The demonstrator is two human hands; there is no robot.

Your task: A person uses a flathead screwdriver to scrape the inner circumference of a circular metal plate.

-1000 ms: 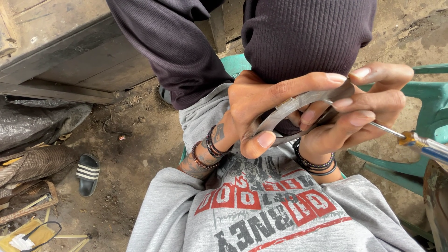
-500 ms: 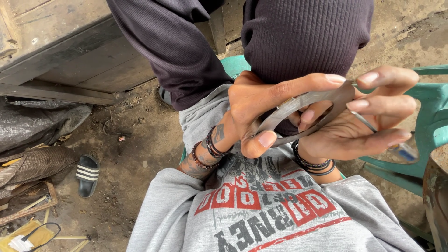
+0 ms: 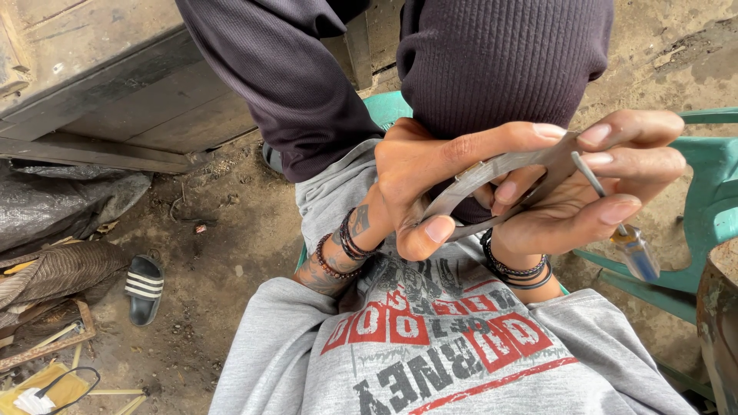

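My left hand point(image 3: 430, 173) grips a curved grey metal piece point(image 3: 492, 173) in front of my chest, thumb underneath and fingers along its top edge. Facing it, my right hand point(image 3: 592, 204) curls around the piece's right end. It also holds a small screwdriver point(image 3: 634, 250), whose thin shaft runs up between the fingers to the metal. The clear blue and yellow handle hangs out below the palm. Both wrists carry dark bead bracelets. My grey printed sweatshirt point(image 3: 453, 346) lies below the hands.
A dark ribbed garment point(image 3: 500, 61) fills the top of the view. A green plastic chair point(image 3: 711, 200) stands at right beside a rusty rim point(image 3: 719, 307). On the dirt floor at left lie a striped sandal point(image 3: 144, 288), scrap wood and black sheeting below a wooden cabinet point(image 3: 100, 84).
The screwdriver has swung from pointing out to the right to hanging down-right, with its shaft now up at the metal piece. The right fingers have closed in a little. The left hand stays put.
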